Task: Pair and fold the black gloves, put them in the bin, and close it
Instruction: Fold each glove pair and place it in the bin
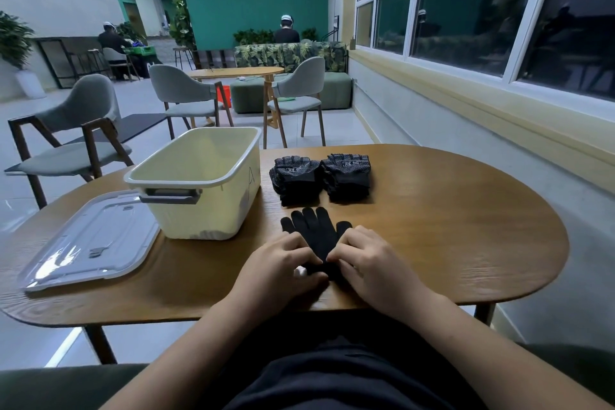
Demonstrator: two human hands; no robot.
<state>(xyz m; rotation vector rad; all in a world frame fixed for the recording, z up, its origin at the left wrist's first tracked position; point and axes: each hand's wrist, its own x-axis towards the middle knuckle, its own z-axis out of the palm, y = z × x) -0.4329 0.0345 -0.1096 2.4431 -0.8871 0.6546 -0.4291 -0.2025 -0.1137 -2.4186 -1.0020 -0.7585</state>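
Curled fingers of the left hand (283,265) and right hand (371,263) pinch the near cuff of a black glove (316,231) lying flat.
On the wooden table (449,226), the open bin (199,183) stands left of the glove, its lid (90,243) farther left; two folded glove pairs (296,178) lie just beyond.

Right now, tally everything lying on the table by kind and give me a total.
Folded glove bundles: 2
Flat glove, possibly a stacked pair: 1
Bin: 1
Lid, off the bin: 1
Total: 5
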